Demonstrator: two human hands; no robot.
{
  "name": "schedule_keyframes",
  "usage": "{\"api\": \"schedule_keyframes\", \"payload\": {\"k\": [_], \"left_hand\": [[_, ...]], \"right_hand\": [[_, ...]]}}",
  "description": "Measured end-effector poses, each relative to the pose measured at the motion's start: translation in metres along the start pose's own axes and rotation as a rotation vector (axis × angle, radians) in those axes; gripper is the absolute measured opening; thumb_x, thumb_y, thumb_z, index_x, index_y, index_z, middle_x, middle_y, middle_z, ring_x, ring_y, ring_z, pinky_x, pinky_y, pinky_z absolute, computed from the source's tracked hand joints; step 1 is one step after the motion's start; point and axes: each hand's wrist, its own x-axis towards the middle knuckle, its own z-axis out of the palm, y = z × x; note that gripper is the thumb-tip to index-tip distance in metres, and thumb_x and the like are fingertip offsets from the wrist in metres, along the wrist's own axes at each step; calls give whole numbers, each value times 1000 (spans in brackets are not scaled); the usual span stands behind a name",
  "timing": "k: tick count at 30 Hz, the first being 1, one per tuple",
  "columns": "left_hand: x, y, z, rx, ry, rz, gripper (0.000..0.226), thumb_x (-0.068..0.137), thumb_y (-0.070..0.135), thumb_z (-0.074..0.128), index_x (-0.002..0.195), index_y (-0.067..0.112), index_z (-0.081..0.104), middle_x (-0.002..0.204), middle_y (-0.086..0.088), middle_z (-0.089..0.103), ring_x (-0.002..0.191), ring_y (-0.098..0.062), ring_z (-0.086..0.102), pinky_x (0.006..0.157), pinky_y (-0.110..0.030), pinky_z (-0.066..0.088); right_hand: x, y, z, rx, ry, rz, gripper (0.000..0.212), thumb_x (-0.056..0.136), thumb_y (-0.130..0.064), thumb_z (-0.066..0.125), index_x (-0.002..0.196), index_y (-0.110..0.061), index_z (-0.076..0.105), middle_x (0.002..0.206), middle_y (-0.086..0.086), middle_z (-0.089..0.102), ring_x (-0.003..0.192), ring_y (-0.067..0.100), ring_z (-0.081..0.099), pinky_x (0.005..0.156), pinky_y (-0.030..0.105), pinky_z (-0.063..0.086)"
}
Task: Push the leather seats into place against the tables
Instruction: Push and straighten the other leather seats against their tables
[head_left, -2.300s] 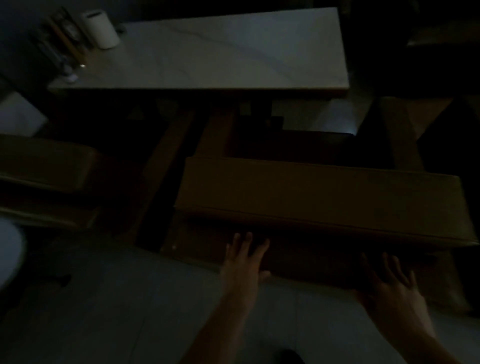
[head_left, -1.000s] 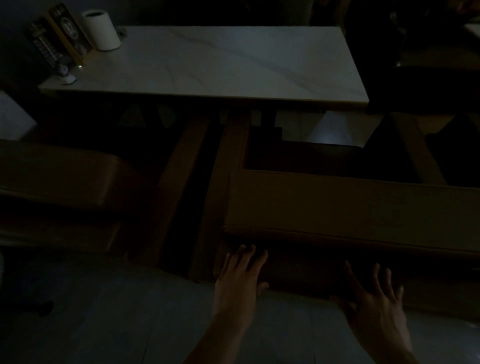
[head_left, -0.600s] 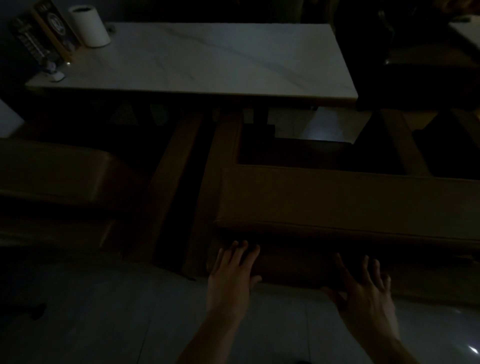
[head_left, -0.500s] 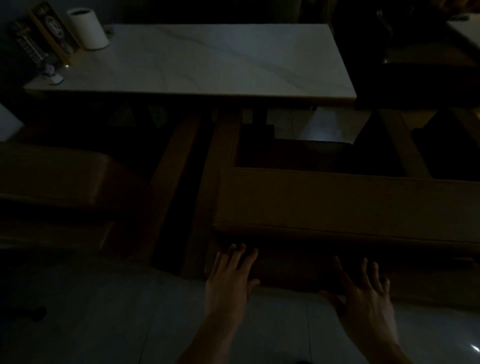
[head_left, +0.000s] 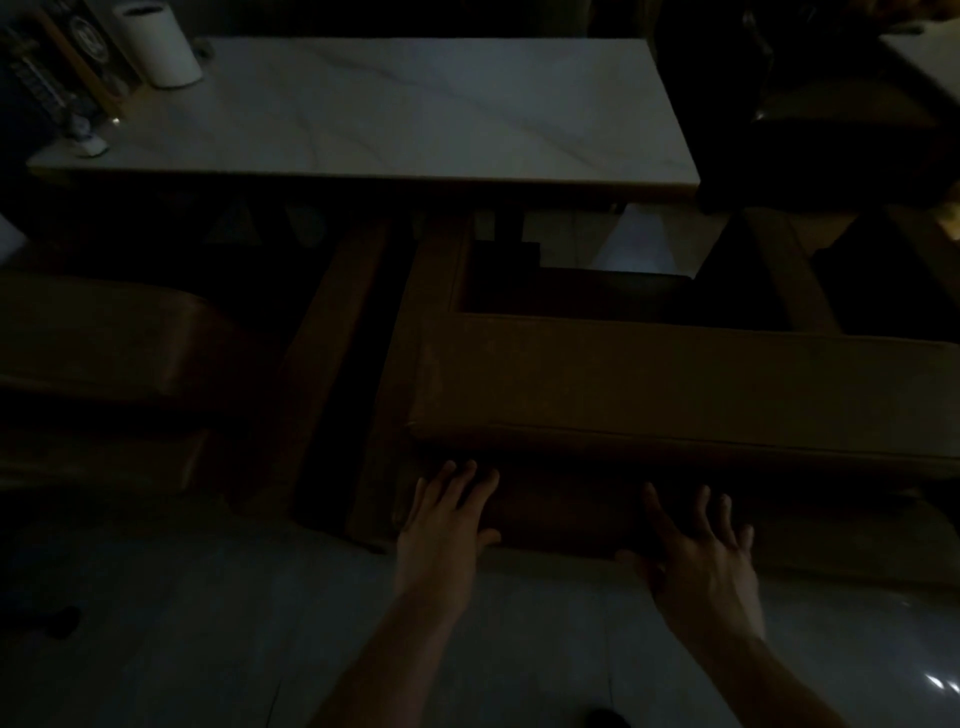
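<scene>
Below the seat cushion, left hand (head_left: 441, 535): fingers spread, flat against the seat base.
Right hand (head_left: 698, 558): fingers spread, palm on the base; contact unclear.
Leather seat (head_left: 675, 384): near the table (head_left: 415, 114), apart.
Paper roll (head_left: 161, 47): upright on table.

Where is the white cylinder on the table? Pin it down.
In the head view the white cylinder stands upright at the far left corner of the marble table, right beside the dark menu stand at the table's left end.
</scene>
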Motion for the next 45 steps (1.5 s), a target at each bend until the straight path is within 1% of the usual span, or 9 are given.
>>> {"api": "schedule_keyframes", "payload": {"k": [6, 10, 15, 19, 26, 29, 34, 41, 45], "left_hand": [[-3, 6, -8, 43, -25, -9, 71, 92, 43, 58, 152, 36, 20, 161, 7, 18, 149, -17, 4, 121, -41, 4], [-10, 10, -18, 66, -63, 8, 75, 93, 49, 53, 154, 35, 12, 163, 5, 10, 149, -19, 0, 121, -42, 7], [-26, 28, -41, 71, -86, 9, 74, 90, 65, 45, 153, 37, 17, 162, 4, 17, 147, -21, 12, 119, -41, 11], [-33, 58, -68, 31, -111, 65, 79, 86, 74, 41, 152, 37, 18, 161, 4, 19, 146, -22, 16, 118, -42, 15], [-46, 156, -106, 5, -249, 170, 80, 87, 75, 40, 153, 40, 10, 163, 6, 11, 148, -21, 9, 118, -43, 13], [-56, 206, -119, 6, -318, 210, 82, 85, 76, 39, 153, 41, 9, 163, 7, 10, 148, -20, 9, 119, -44, 13], [-66, 306, -118, 8, -351, 285, 83, 81, 82, 36, 151, 44, 12, 160, 12, 17, 144, -17, 21, 117, -41, 22], [-74, 494, -82, -34, -351, 381, 84, 79, 83, 37, 150, 44, 16, 157, 15, 22, 140, -17, 26, 111, -39, 29], [-81, 601, -52, -33, -348, 455, 79, 83, 76, 41, 151, 43, 16, 159, 13, 21, 143, -17, 24, 114, -48, 25]], "right_hand": [[-6, 2, -3, 16, 12, -23, 83, 91, -74, 27, 156, -39, -11, 165, 22, -4, 151, 43, -6, 122, 59, 11], [-9, 9, -9, 51, -41, -42, 90, 92, -69, 40, 151, -40, -22, 164, 19, -18, 150, 41, -15, 123, 58, 10], [-32, 13, -32, 130, -96, -77, 83, 94, -61, 47, 156, -41, -5, 167, 14, -6, 153, 34, -6, 123, 55, 16], [-59, 24, -58, 143, -110, -109, 72, 93, -60, 48, 156, -40, 18, 168, 6, -4, 153, 34, -7, 123, 54, 11], [-117, 75, -112, 220, -73, 16, 93, 89, -40, 64, 157, -40, 1, 167, 11, -1, 154, 32, -1, 122, 54, 13], [-139, 113, -134, 256, -44, 39, 93, 89, -37, 64, 157, -40, 1, 167, 11, 0, 154, 31, 1, 123, 53, 13], [-175, 210, -160, 305, 28, 66, 83, 91, -49, 54, 157, -41, 5, 167, 11, 4, 153, 33, 7, 122, 51, 19], [-220, 398, -173, 377, 112, 177, 86, 88, -65, 52, 158, -37, 9, 165, 11, 12, 151, 32, 16, 120, 45, 25], [-241, 507, -164, 356, 138, 231, 88, 84, -63, 57, 157, -38, 14, 157, 6, 27, 142, 31, 32, 112, 39, 37]]}}
